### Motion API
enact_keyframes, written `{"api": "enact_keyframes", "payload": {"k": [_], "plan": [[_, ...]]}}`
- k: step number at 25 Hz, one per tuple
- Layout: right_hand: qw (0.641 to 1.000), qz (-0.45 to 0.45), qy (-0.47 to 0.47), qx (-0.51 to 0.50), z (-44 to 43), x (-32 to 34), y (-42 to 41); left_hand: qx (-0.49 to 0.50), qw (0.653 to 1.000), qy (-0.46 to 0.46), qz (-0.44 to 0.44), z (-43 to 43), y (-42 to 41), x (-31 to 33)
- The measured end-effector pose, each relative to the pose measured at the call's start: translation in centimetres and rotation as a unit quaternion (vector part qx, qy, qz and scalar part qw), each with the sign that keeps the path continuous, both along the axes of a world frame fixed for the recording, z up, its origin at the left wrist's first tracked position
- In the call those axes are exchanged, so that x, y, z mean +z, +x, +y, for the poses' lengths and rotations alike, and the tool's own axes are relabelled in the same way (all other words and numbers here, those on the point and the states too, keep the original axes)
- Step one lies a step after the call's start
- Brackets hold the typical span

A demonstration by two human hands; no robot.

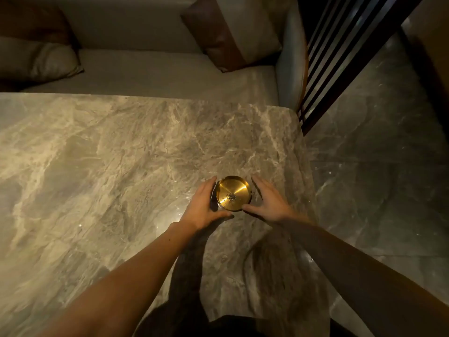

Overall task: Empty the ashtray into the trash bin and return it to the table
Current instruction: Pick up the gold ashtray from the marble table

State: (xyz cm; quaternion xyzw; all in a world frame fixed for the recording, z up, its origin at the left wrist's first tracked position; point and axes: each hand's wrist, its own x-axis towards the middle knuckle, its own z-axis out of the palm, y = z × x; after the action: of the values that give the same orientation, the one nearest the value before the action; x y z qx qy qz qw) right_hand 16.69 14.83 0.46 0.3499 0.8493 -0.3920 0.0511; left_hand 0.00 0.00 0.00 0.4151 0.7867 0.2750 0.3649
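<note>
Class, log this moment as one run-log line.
stage: reaching | ashtray: on table, ash inside | left hand: touching its side | right hand: open beside it | bin: unseen

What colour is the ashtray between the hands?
Shiny gold ashtray, best seen in the head view.

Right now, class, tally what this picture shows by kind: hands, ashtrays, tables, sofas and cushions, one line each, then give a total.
Hands: 2, left hand and right hand
Ashtrays: 1, ashtray
Tables: 1, table
Sofas: 1, sofa
Cushions: 2, left cushion and right cushion
Total: 7
</note>
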Motion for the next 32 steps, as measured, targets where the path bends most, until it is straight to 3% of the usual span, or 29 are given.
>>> {"api": "enact_keyframes", "payload": {"k": [5, 15, 24, 32], "plan": [[0.996, 0.000, -0.071, -0.053, -0.2, -1.5, -1.2, 0.024, 0.999, -0.004, -0.030, 1.1, 0.3, -1.3], [0.971, 0.099, -0.166, -0.139, -1.1, -2.9, -1.1, 0.058, 0.995, 0.033, -0.081, 1.3, 0.4, -2.2], [0.954, 0.124, -0.237, -0.135, -1.0, -0.3, -0.1, 0.035, 0.993, 0.073, -0.085, 0.2, -0.5, 0.5], [0.955, 0.173, -0.223, -0.096, -1.3, 4.2, 0.3, 0.025, 0.989, 0.118, -0.087, -0.5, -0.9, 4.4]]}}
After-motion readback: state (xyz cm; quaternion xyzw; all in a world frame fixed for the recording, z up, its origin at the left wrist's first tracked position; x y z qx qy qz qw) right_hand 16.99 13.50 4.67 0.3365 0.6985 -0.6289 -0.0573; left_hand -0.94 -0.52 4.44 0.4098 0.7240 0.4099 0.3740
